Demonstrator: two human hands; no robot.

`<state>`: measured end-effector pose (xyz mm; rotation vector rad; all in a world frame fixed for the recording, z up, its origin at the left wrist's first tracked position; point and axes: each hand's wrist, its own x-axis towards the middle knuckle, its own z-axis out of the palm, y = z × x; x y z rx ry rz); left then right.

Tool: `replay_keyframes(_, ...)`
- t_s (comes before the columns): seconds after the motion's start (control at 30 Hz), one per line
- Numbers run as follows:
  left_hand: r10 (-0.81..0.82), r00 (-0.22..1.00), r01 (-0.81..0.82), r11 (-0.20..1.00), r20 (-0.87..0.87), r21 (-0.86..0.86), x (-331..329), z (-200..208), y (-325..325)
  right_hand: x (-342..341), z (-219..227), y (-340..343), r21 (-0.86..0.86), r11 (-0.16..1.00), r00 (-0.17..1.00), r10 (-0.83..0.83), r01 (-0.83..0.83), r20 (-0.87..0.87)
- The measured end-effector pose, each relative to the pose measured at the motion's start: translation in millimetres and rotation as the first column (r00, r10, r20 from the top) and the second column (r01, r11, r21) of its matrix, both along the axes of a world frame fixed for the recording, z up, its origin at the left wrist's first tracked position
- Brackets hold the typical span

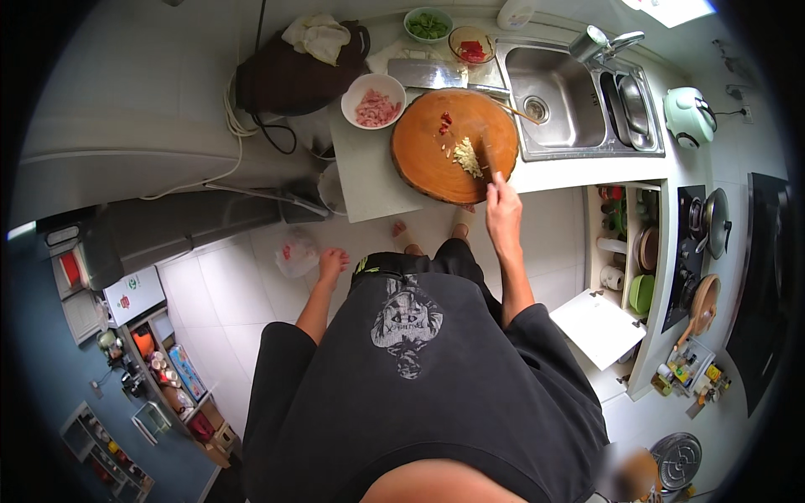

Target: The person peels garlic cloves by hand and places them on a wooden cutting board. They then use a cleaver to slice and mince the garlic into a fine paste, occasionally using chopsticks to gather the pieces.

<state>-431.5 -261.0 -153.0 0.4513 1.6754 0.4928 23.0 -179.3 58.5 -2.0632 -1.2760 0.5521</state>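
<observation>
My right hand (pixel 503 210) grips the handle of a knife (pixel 487 155), whose blurred blade stands over the right part of a round wooden chopping board (pixel 415 151). Beside the blade lies a pile of finely chopped pale pieces (pixel 466 158), perhaps garlic. A few dark red bits (pixel 445 122) sit farther back on the board. My left hand (pixel 334 264) hangs off the counter at my side, its fingers loosely bent and holding nothing. A clear plastic bag (pixel 296 253) shows close to it, lower down.
A white bowl of sliced raw meat (pixel 377 109) stands left of the board. Behind are a broad cleaver blade (pixel 426 74), a bowl of green pieces (pixel 428 26) and a glass bowl of red pieces (pixel 472 49). A steel sink (pixel 558 92) lies right; an open cabinet door (pixel 597 329) juts out.
</observation>
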Motion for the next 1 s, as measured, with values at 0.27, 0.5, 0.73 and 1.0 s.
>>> replay_keyframes(0.27, -0.143, 0.989, 0.143, 0.99, -0.044, 0.004, -26.4, -66.4, -70.7, -12.3, -26.6, -8.1, -0.047, 0.997, 0.975, 0.062, -0.054, 0.215)
replay_keyframes(0.5, -0.16, 0.97, 0.187, 0.972, -0.181, 0.142, -37.8, -54.7, -85.3, -28.1, -6.7, -9.7, 0.109, 0.993, 0.998, -0.032, 0.037, -0.047)
replay_keyframes(0.73, 0.137, 0.984, -0.133, 0.99, -0.115, 0.041, -45.7, -45.7, -70.5, -68.0, -13.6, -2.0, -0.107, 0.994, 0.801, -0.054, -0.012, -0.596)
replay_keyframes(1.0, 0.093, 0.993, -0.093, 0.996, -0.073, 0.005, -33.7, -37.8, -58.3, -43.5, -27.0, -13.3, -0.235, 0.963, 0.608, -0.268, 0.135, -0.747)
